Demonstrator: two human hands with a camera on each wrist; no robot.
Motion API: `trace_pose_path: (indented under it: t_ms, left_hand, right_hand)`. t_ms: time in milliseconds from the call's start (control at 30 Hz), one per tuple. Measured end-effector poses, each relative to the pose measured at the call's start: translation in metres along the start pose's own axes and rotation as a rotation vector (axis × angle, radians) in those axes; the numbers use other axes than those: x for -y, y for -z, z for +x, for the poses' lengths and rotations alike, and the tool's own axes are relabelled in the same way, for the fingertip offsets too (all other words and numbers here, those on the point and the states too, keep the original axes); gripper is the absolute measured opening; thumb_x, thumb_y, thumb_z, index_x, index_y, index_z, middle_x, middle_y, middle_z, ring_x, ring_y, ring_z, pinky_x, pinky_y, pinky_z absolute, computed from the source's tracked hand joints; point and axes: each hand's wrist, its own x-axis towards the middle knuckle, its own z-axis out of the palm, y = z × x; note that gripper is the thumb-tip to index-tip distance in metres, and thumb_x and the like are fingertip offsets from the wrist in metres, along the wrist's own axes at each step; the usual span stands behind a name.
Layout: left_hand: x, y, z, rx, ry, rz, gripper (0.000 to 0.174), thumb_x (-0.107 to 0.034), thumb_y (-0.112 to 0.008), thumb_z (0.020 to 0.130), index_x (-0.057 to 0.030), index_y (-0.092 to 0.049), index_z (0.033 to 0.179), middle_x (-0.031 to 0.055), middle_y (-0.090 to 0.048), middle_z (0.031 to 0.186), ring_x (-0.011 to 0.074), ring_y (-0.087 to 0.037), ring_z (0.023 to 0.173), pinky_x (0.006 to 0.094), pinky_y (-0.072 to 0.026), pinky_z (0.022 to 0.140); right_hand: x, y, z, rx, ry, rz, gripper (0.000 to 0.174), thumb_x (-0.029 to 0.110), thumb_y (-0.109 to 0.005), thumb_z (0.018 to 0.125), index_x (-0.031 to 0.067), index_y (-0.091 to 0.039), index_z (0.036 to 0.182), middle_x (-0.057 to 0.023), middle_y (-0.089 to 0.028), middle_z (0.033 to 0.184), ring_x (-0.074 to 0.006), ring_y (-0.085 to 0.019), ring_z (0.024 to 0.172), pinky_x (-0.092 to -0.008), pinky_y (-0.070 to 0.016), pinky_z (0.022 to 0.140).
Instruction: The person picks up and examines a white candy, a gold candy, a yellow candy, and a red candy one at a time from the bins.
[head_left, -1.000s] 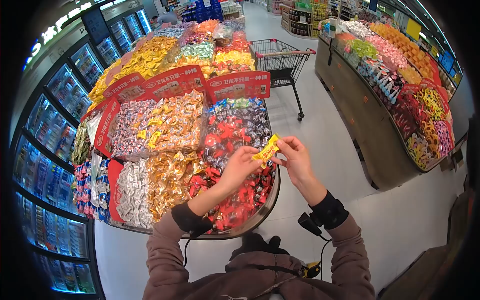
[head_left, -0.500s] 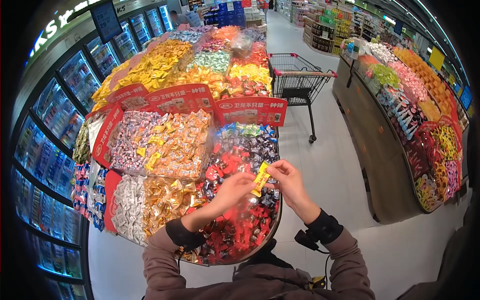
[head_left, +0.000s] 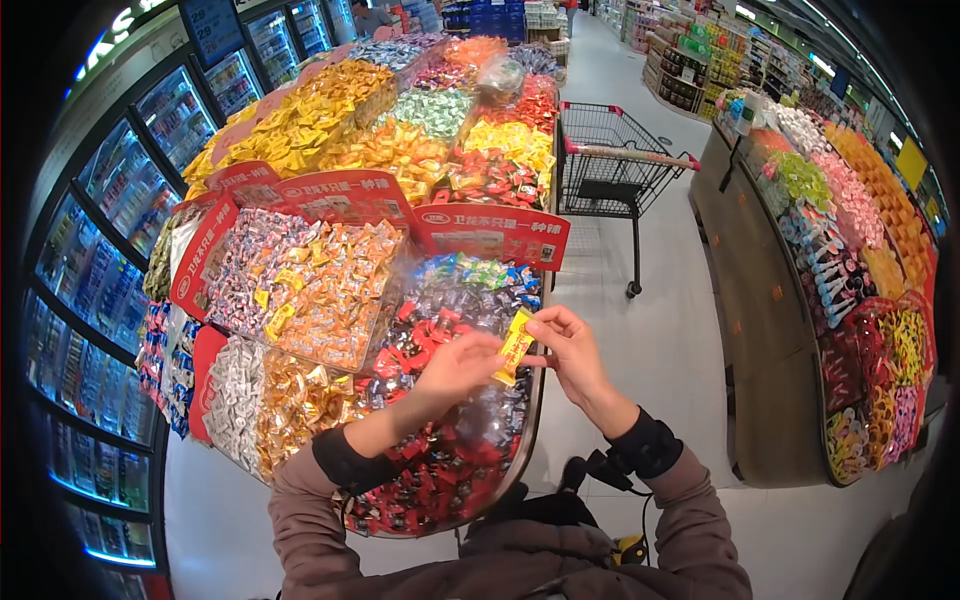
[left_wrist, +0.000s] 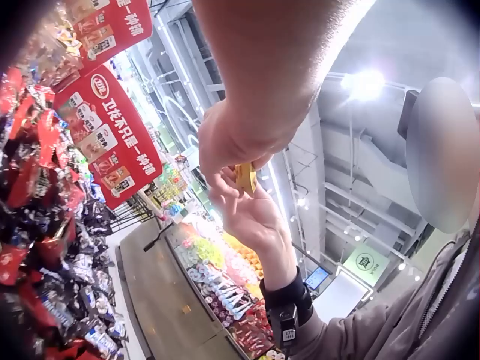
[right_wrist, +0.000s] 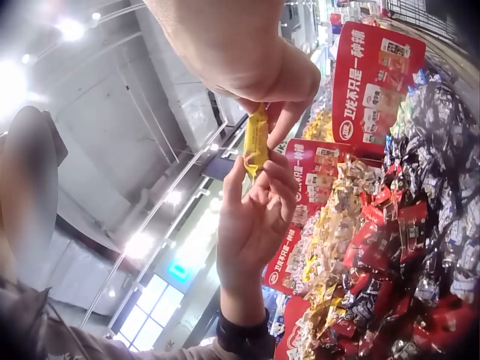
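Note:
A small yellow wrapped candy (head_left: 516, 346) with red print is held between both hands over the right side of the sweets display. The right hand (head_left: 573, 352) pinches its upper end between thumb and fingers. At the lower end, the left hand (head_left: 455, 370) grips the wrapper with its fingertips, as the right wrist view shows with the candy (right_wrist: 256, 140) standing nearly upright above the left hand (right_wrist: 251, 229). The wrapper looks closed. Below the hands lie red and dark wrapped candies (head_left: 440, 465).
Orange-wrapped candies (head_left: 350, 290) fill a clear bin on the left, with red signs (head_left: 490, 235) behind. A shopping cart (head_left: 615, 165) stands past the display's right side. Across the aisle is another sweets stand (head_left: 760, 330); lit fridges (head_left: 100, 260) line the left.
The candy has gone from a diagonal slant to a steeper tilt, still held in both hands. The head view has shifted, so the display, cart and right stand appear at different places.

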Motion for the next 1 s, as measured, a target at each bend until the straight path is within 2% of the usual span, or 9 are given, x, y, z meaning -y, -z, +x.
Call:
trace_pose_path:
  t_ms: [167,200,467,633,667,767,900,967,1000]
  left_hand:
    - [-0.010,-0.050,0.056,0.015,-0.080,0.030,0.024,-0.013,-0.052,0.087,-0.0016,-0.049,0.108,0.0044,-0.059,0.095,0.0088,-0.057,0.086,0.0215,-0.0465,0.072]
    - [-0.020,-0.066,0.064,-0.010,-0.017,0.034,0.024,-0.015,-0.052,0.087,-0.0016,-0.050,0.107,0.0044,-0.059,0.094,0.0088,-0.057,0.086,0.0216,-0.0466,0.072]
    - [-0.041,-0.114,0.148,-0.032,-0.090,0.175,0.023,-0.016,-0.057,0.083,0.0007,-0.054,0.098,0.0043,-0.060,0.085,0.0073,-0.055,0.079,0.0211,-0.0437,0.069]
    - [-0.060,-0.106,0.190,-0.063,-0.097,0.235,0.023,-0.016,-0.059,0.082,0.0010,-0.055,0.096,0.0046,-0.061,0.085,0.0067,-0.055,0.080,0.0205,-0.0430,0.069]
    - [-0.059,-0.100,0.203,-0.101,-0.167,0.242,0.027,-0.021,-0.063,0.079,0.0025,-0.057,0.091,0.0055,-0.062,0.079,0.0078,-0.057,0.071,0.0208,-0.0449,0.063]
    - [-0.063,-0.080,0.232,-0.118,-0.171,0.282,0.028,-0.022,-0.063,0.079,0.0024,-0.057,0.090,0.0051,-0.062,0.079,0.0072,-0.057,0.071,0.0210,-0.0448,0.062]
    - [-0.086,-0.057,0.259,-0.171,-0.091,0.194,0.018,-0.017,-0.058,0.083,-0.0012,-0.056,0.091,0.0024,-0.061,0.080,0.0045,-0.055,0.071,0.0170,-0.0424,0.063]
    - [-0.090,-0.035,0.276,-0.164,-0.177,0.218,0.020,-0.014,-0.058,0.083,-0.0001,-0.053,0.097,0.0024,-0.059,0.085,0.0041,-0.056,0.074,0.0179,-0.0449,0.067]
    - [-0.091,-0.027,0.285,-0.190,-0.238,0.158,0.020,-0.014,-0.059,0.082,0.0012,-0.054,0.096,0.0036,-0.060,0.083,0.0061,-0.057,0.073,0.0192,-0.0459,0.064]
  right_hand:
    - [0.047,0.060,0.007,0.002,0.039,-0.036,0.011,0.014,-0.058,0.082,0.0068,-0.053,0.088,-0.0023,-0.058,0.087,-0.0091,-0.057,0.080,-0.0272,-0.0539,0.064]
    - [0.055,0.073,0.009,-0.004,0.050,-0.043,0.012,0.015,-0.059,0.082,0.0065,-0.053,0.088,-0.0024,-0.058,0.087,-0.0094,-0.058,0.080,-0.0269,-0.0538,0.065]
    - [0.106,0.141,0.038,0.010,0.080,-0.060,0.012,0.014,-0.058,0.082,0.0062,-0.053,0.089,-0.0031,-0.057,0.088,-0.0102,-0.057,0.080,-0.0270,-0.0534,0.066]
    - [0.117,0.152,0.081,0.060,0.062,-0.063,0.012,0.014,-0.058,0.082,0.0059,-0.053,0.088,-0.0019,-0.057,0.088,-0.0086,-0.056,0.079,-0.0258,-0.0529,0.065]
    - [0.120,0.154,0.092,0.061,0.054,-0.075,0.012,0.014,-0.058,0.082,0.0059,-0.053,0.088,-0.0016,-0.057,0.088,-0.0082,-0.056,0.079,-0.0254,-0.0527,0.065]
    - [0.126,0.157,0.128,0.071,0.062,-0.088,0.012,0.014,-0.058,0.082,0.0057,-0.053,0.088,-0.0010,-0.057,0.088,-0.0073,-0.056,0.079,-0.0246,-0.0524,0.064]
    - [0.136,0.153,0.186,0.153,0.066,-0.097,0.013,0.014,-0.058,0.083,0.0051,-0.052,0.091,-0.0014,-0.057,0.089,-0.0077,-0.056,0.080,-0.0241,-0.0522,0.064]
    - [0.142,0.146,0.214,0.207,0.073,-0.077,0.015,0.014,-0.058,0.083,0.0046,-0.052,0.093,-0.0017,-0.057,0.090,-0.0079,-0.056,0.081,-0.0241,-0.0521,0.065]
    - [0.145,0.142,0.226,0.219,0.078,-0.085,0.018,0.013,-0.057,0.084,0.0036,-0.050,0.098,-0.0035,-0.057,0.093,-0.0097,-0.056,0.083,-0.0254,-0.0519,0.068]
